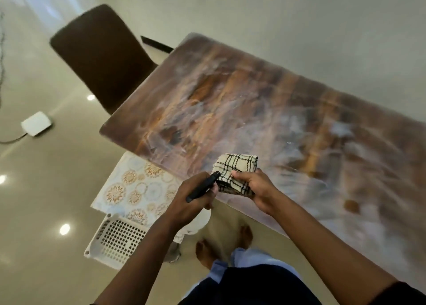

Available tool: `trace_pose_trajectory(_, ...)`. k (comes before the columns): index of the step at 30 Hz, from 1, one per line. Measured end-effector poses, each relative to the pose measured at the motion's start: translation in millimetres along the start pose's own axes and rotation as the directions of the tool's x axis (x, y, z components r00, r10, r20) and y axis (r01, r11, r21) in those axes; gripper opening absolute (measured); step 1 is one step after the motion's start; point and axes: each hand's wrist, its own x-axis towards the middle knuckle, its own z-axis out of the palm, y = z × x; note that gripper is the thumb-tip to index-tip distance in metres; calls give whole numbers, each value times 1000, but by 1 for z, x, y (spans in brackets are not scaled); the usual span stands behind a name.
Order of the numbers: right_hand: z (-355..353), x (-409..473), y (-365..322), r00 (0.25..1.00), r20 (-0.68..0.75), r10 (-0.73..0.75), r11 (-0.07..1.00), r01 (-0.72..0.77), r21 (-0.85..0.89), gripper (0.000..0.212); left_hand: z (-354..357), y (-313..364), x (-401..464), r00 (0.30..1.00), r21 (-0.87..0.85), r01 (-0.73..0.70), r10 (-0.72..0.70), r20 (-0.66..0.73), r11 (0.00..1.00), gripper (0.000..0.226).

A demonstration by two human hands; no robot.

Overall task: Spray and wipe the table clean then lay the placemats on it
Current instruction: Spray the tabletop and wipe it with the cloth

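A glossy brown marbled table stretches from the middle to the right, streaked with wet smears. My right hand grips a folded cream cloth with black checks at the table's near edge. My left hand holds a black spray bottle head, its nozzle touching the cloth; the bottle's body is hidden under the hand. Placemats with round orange and blue patterns lie below the table's near corner, on a white perforated plastic chair.
A dark brown chair stands at the table's far left end. A white box with a cable lies on the shiny tiled floor at the left. My bare feet stand beside the table's near edge.
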Motion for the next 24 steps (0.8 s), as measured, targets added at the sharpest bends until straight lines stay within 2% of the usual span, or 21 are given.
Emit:
trace_pose_trajectory(3, -35, -14, 3, 996, -81, -39, 998, 43, 40, 27, 26, 7, 14, 996, 37, -17, 14, 84, 999, 16)
trace_pose_trajectory(7, -90, -35, 12, 980, -198, -36, 987, 67, 150, 23, 69, 20, 28, 975, 68, -1, -14, 220, 998, 13)
trace_pose_trajectory(11, -148, -56, 29, 950, -313, -2, 970, 77, 229, 36, 119, 29, 35, 941, 107, 23, -58, 333, 994, 11)
trace_pose_trajectory(13, -176, -66, 39, 933, -361, 18, 956, 89, 279, 37, 145, 30, 36, 924, 157, 35, -91, 371, 987, 11)
trace_pose_trajectory(17, -237, -97, 58, 879, -473, 52, 927, 133, 351, 36, 204, 31, 37, 901, 290, 28, -150, 408, 957, 14)
trace_pose_trajectory(24, -317, -134, 100, 756, -646, 104, 905, 198, 376, 26, 288, 25, 39, 837, 468, -36, -229, 497, 883, 15)
